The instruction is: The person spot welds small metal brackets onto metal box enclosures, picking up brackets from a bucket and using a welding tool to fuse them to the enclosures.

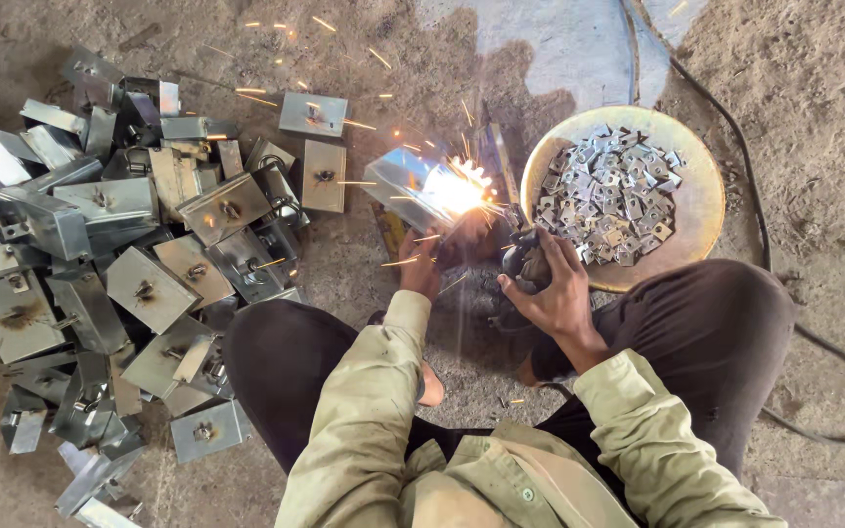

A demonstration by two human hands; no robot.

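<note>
Head view | right hand (552, 288) gripped around welding holder (525, 262) | left hand (422, 266) steadying metal box (413, 186) beside arc | risk: sparks burning bare fingers

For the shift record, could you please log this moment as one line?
left hand: steadies metal box | right hand: grips welding tool | sparks flying | pan: small plates

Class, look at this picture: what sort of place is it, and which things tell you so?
Most likely a small metal workshop with a bare dirt floor. Welding sparks fly from a metal box, a heap of similar boxes lies alongside, and a pan holds small metal plates.
</note>
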